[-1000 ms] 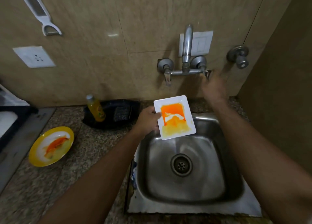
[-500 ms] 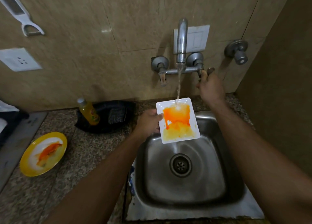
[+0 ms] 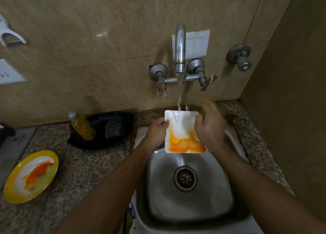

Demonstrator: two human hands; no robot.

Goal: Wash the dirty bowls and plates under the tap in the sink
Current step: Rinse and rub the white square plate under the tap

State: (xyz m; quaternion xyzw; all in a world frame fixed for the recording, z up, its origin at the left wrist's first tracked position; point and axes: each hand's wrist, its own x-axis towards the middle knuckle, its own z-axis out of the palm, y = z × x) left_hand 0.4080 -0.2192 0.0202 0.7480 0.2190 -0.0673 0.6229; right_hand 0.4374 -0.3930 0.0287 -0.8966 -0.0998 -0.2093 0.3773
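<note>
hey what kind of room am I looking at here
Most likely a home kitchen's washing-up corner. A steel sink is set in a speckled stone counter under a wall tap that is running, and a sauce-stained yellow plate waits beside a bottle of yellow liquid.

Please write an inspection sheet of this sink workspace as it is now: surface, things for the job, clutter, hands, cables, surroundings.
Surface: speckled stone counter around a steel sink; basin empty apart from the drain.
Job's things: white rectangular plate held over the sink under the running tap; upper part rinsed white, orange sauce along the lower part. Yellow plate with orange smears lies on the counter, left.
Clutter: yellow bottle and scrub pad in a black tray.
Hands: left hand grips the plate's left edge; right hand is on its right side.
Cables: nothing seen.
Surroundings: tiled wall, switch plate behind the tap, separate valve, socket.
</note>
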